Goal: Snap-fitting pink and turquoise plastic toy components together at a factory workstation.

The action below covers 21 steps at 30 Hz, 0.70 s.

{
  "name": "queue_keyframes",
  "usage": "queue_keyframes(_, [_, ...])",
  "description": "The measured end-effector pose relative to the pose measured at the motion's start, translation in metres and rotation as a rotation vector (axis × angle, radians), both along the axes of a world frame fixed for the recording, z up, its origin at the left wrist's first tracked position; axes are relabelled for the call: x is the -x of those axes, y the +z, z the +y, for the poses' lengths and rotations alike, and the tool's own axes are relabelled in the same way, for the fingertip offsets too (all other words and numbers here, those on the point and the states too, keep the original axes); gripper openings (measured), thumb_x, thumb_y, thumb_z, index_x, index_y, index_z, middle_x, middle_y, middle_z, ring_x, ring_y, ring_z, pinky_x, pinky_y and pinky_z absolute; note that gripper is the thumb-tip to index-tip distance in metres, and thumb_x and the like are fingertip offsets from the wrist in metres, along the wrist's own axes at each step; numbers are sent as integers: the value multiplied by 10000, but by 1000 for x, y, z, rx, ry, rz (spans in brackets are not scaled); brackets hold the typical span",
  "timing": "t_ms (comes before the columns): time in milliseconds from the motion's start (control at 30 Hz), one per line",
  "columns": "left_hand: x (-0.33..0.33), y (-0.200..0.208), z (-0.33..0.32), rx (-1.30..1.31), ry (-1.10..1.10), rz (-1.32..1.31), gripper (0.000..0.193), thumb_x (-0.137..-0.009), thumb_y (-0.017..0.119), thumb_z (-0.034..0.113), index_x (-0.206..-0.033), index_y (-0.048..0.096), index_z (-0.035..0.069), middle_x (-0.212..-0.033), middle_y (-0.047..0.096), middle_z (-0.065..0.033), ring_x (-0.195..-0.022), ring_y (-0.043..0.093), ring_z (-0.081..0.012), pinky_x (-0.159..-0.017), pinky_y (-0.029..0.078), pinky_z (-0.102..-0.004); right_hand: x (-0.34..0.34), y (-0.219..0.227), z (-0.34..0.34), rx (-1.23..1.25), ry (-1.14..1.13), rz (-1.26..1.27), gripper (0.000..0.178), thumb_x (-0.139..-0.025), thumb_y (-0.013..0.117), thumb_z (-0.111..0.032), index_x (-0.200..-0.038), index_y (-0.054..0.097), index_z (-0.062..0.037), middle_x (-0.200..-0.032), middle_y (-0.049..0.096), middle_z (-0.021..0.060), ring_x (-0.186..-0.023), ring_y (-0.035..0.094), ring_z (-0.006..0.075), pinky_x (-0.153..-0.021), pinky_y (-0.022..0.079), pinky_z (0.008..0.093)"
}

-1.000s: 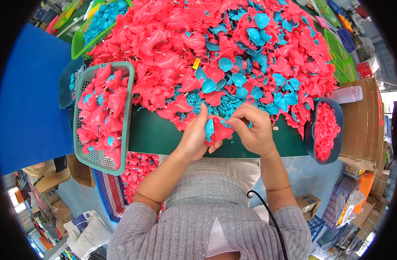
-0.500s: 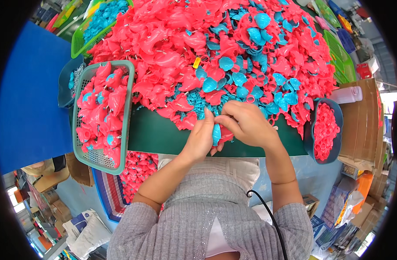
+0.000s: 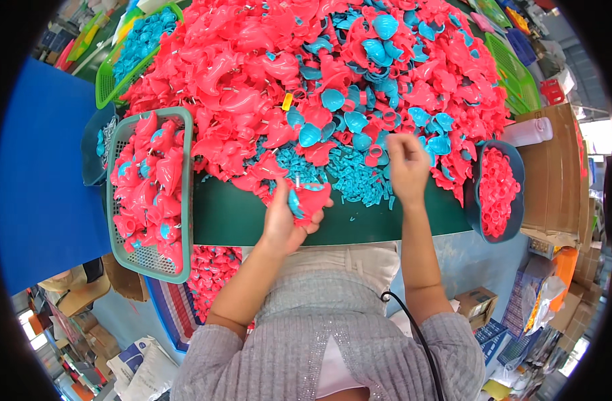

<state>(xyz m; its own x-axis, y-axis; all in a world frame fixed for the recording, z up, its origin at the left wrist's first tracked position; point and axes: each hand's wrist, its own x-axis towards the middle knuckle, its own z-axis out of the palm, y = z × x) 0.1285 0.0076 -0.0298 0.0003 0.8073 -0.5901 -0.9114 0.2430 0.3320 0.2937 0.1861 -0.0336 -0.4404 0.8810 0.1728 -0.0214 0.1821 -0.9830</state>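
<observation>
My left hand (image 3: 283,219) is closed around a glossy pink plastic toy part (image 3: 313,199) with blue pieces fitted on it. A short metal pin (image 3: 297,180) stands up from its top. My right hand (image 3: 409,167) is raised over the near edge of the heap, fingers curled together; whatever they may pinch is hidden. Beside it lie blue shell-shaped pieces (image 3: 439,145) and pink rings (image 3: 373,156). Between my hands small blue plastic bits (image 3: 356,175) are scattered on the green table (image 3: 232,217).
A large heap of pink parts (image 3: 232,73) covers the table. At left stands a green basket (image 3: 187,200) of pink-and-blue pieces; at right, a dark bin (image 3: 476,194) of pink rings. Beyond that bin are a clear bottle (image 3: 526,132) and a cardboard box (image 3: 550,180).
My hands have come apart. The left has moved left and slightly down with the pink part; the right has let go of it and risen toward the heap on the right.
</observation>
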Motion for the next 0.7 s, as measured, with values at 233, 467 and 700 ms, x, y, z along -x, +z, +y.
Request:
queue_keyframes(233, [6,-11,-5,27,167,-17,687,-958,230,620,-1131,524,23,-898,623,-176,-551,510,-168,-387,331,-237,11,-5,-14,-770,57,-465,236,-742,740,-95,-956,647,-60,-941,641,89,-848,603,268,-703,493,354])
queue_keyframes(467, [8,-9,-10,-1,155,-5,690,-950,245,633,-1117,541,32,-878,627,-162,-549,513,-163,-391,328,-237,36,-14,-21,-774,165,-504,329,-694,773,-156,-982,640,-69,-1002,621,64,-875,590,277,-722,487,368])
queue_keyframes(700, [9,-17,-12,13,185,-16,691,-949,243,636,-1122,545,38,-869,631,-154,-562,525,-164,-408,340,-250,36,-10,-32,-845,240,-556,339,-681,766,-138,-986,635,-69,-1047,611,55,-854,583,262,-714,491,371])
